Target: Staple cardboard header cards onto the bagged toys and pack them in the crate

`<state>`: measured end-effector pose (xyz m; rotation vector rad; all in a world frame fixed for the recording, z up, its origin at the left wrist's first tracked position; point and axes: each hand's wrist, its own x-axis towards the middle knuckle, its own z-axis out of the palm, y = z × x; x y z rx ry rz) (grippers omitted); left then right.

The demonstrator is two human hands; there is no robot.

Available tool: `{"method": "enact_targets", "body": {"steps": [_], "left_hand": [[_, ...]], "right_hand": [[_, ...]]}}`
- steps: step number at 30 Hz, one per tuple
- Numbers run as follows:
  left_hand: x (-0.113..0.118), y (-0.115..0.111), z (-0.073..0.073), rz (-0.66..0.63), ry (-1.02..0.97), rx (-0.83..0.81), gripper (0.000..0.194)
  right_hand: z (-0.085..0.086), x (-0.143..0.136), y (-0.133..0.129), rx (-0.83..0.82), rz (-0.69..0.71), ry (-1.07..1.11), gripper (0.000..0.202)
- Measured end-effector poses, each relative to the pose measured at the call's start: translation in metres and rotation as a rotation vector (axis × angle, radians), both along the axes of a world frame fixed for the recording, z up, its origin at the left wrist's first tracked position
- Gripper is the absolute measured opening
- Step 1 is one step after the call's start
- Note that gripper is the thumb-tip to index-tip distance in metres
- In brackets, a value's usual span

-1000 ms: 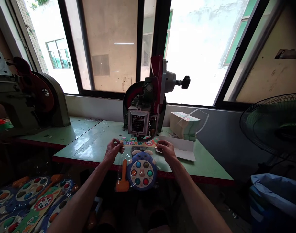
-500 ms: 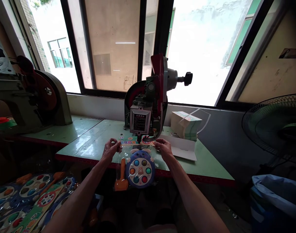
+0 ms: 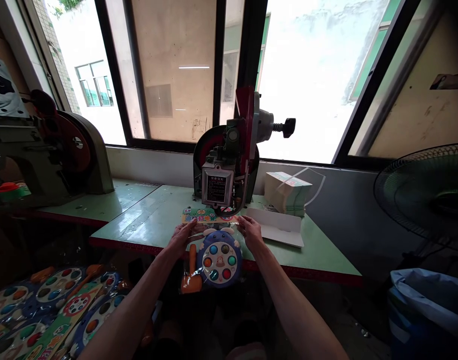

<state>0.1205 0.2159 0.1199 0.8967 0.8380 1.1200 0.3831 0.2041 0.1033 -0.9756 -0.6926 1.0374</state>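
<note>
A blue round whack-a-mole style toy with coloured buttons and an orange toy hammer hang in a clear bag over the table's front edge. A printed header card tops the bag, partly beneath the head of a red and dark green stapling machine. My left hand is closed at the card's lower edge and the bag top, left of centre. At the card's right end, my right hand pinches it between thumb and fingers. The machine's head hides part of the card.
Several packaged toys are piled at lower left. Right of the machine lie an open white carton and a stack of cards. Another machine stands left, a fan and a lined bin right.
My left hand has slid right along the card's edge, baring its left end. The toy and hammer have shifted slightly right. My right hand stays at the card's right end.
</note>
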Motion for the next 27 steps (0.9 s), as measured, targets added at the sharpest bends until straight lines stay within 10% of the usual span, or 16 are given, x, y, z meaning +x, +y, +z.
{"method": "enact_targets", "body": {"steps": [7,27], "left_hand": [[-0.037,-0.006,0.005,0.148,-0.032,-0.059,0.023],[-0.051,-0.035,0.016,0.161,-0.105,-0.061,0.02]], "right_hand": [[-0.015,-0.034,-0.033,0.041,0.281,-0.237,0.046],[-0.007,-0.064,-0.036,0.015,0.315,-0.233,0.053]]}}
